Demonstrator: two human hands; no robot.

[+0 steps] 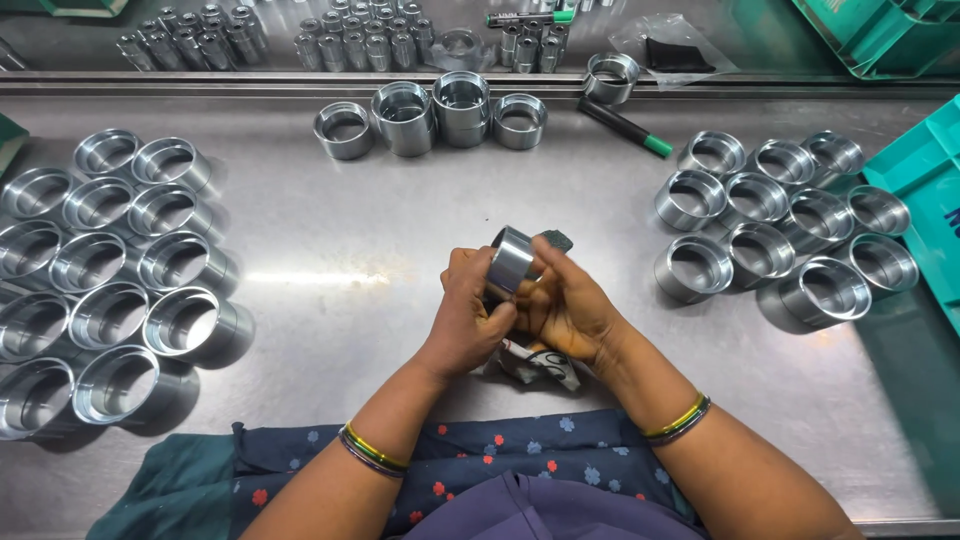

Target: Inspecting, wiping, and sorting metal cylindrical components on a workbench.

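Both hands meet over the middle of the steel bench (pixel 340 230), just in front of the person's patterned blue clothing. Between them sits a short metal ring (pixel 511 259), a polished sleeve held above the bench; its axis tilts up and away to the left, so one round end faces the upper left and the curved outer wall faces the camera. The left hand (pixel 470 315) is curled shut around the ring's lower side, fingers wrapped under it. The right hand (pixel 570 305) is also closed on the ring, thumb pressed near its upper edge, and it holds a dark cloth (pixel 557 240) that peeps out behind the ring. A crumpled printed rag (pixel 535 362) lies on the bench under the wrists.

To the left stands a cluster of rings (pixel 110 290), open ends up, packed touching. To the right a second cluster (pixel 780 215) stands the same way. Beyond the hands, four more rings (pixel 430 115), some stacked, line up beside a black marker with a green cap (pixel 625 127). At the far right edge a teal plastic crate (pixel 925 170) rests; another teal bin (pixel 870 35) sits at the back, near a clear plastic bag (pixel 672 50).
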